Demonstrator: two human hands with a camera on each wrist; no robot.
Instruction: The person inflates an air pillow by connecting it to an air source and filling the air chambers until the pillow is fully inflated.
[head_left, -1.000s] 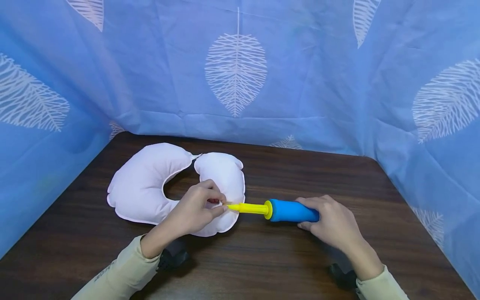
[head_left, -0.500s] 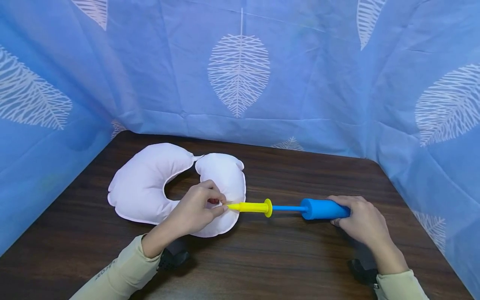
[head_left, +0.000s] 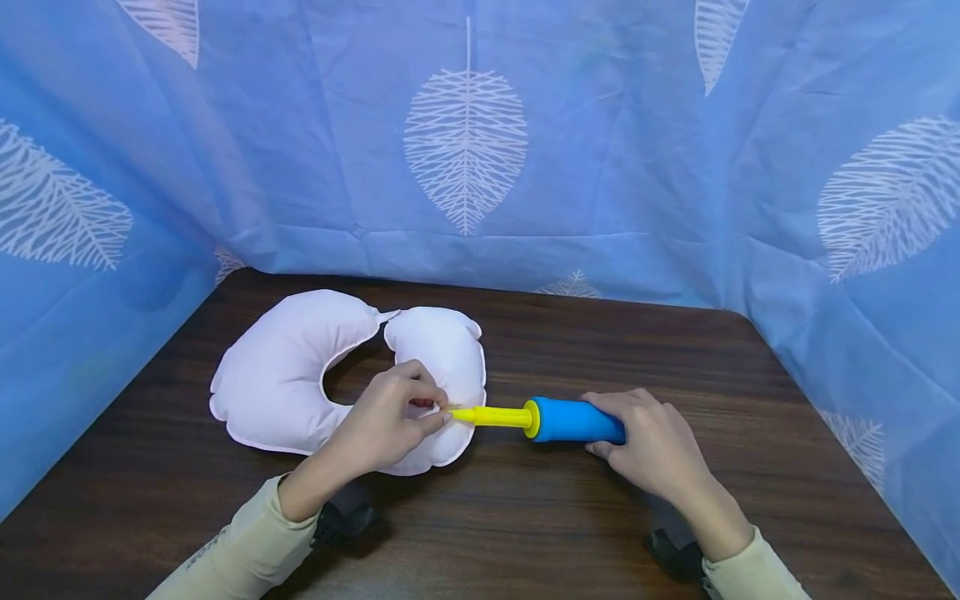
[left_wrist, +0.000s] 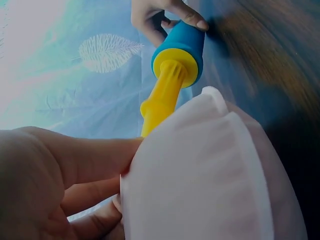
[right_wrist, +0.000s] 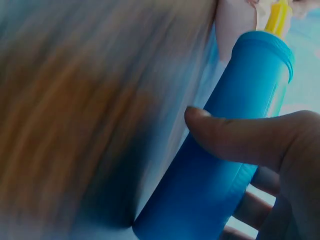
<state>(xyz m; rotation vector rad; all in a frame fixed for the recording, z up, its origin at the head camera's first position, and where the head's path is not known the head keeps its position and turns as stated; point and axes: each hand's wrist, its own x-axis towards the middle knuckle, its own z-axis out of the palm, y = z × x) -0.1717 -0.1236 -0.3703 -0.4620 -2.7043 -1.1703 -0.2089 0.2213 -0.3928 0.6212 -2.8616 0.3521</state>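
A white inflatable neck pillow, plump and U-shaped, lies on the table's left half. My left hand pinches the pillow's right arm with thumb and fingers, right where the pump's yellow nozzle meets it. What lies between those fingertips is hidden. A blue hand pump extends rightward from that spot, its barrel against the yellow collar. Around the barrel's right end curls my right hand. In the right wrist view the thumb lies across the blue barrel, fingers behind it.
The dark wood-grain table has rounded far corners. Blue cloth with white leaf prints hangs behind it and along both sides. Dark wrist devices sit under both forearms.
The right hand first drew the blue barrel rightward, baring a thin blue rod, then pushed it back left against the yellow collar. My left hand keeps its pinch at the nozzle.
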